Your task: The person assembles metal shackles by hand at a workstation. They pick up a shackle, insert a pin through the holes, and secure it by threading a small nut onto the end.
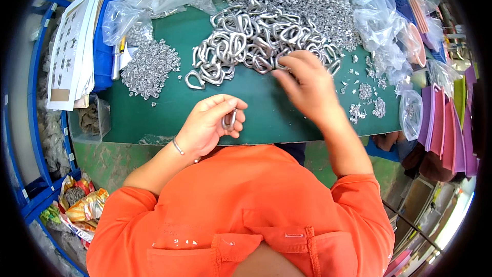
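Observation:
My left hand [210,123] is closed near the table's front edge, pinching an oval metal link [229,120] between thumb and fingers. Above the green table, my right hand [307,84] reaches to the front edge of a heap of silvery oval metal links [246,38]. Its thumb and forefinger are apart at the tips, next to a link at the heap's edge. The other fingers of this hand are partly hidden. One loose link [195,79] lies at the heap's left corner.
A pile of small clear pieces [149,69] lies on the green table [179,128] at left; a larger pile of small shiny parts [328,13] spreads behind the links. Plastic bags [382,31] crowd the back and right. Printed sheets [74,46] stand at left above a clear bin [91,120].

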The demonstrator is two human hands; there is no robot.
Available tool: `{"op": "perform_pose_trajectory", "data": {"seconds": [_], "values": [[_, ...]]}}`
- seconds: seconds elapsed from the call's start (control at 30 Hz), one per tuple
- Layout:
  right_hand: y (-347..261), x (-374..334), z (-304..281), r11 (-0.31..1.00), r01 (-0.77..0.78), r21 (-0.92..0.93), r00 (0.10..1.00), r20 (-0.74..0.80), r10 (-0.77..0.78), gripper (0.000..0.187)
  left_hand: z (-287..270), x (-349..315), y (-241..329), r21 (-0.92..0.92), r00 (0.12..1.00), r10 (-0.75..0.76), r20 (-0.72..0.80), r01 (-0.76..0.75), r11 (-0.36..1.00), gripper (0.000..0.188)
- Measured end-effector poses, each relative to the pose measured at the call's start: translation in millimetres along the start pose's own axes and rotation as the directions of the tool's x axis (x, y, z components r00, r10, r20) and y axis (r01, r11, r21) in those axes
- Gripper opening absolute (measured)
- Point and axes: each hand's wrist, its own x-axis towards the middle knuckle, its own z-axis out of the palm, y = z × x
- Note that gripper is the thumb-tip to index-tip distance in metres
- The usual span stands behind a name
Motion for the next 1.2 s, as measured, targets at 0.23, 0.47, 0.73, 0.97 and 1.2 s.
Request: {"op": "perform_pose_trajectory", "data": {"seconds": [0.23,0.47,0.73,0.97,1.2], "values": [[-9.8,-10.8,36.9,0.98,0.129,-0.151,0.99,-0.03,-0.135,0.011,-1.3,-0.4,0.9,0.073,0.997,0.045,-0.056,-0.041,0.997,0.021],[-31.3,-27.9,32.1,0.96,0.218,0.176,0.973,-0.12,-0.199,0.026,-2.9,6.4,4.1,0.034,1.0,0.02,-0.006,-0.02,0.999,0.027],[-32.8,-33.0,33.6,0.921,0.311,0.236,0.943,-0.196,-0.268,0.035,0.9,1.7,9.2,-0.025,0.999,-0.05,-0.012,0.05,0.998,0.019],[-30.6,-41.1,32.7,0.369,-0.416,0.831,0.843,0.199,0.5,0.022,-1.2,3.2,7.7,-0.027,0.999,-0.035,-0.019,0.034,0.999,0.018],[-33.4,-41.2,30.6,-0.04,-0.633,0.773,0.679,0.58,0.45,0.023,-12.2,7.1,2.2,-0.251,0.978,-0.137,0.158,0.174,0.952,0.016]]}}
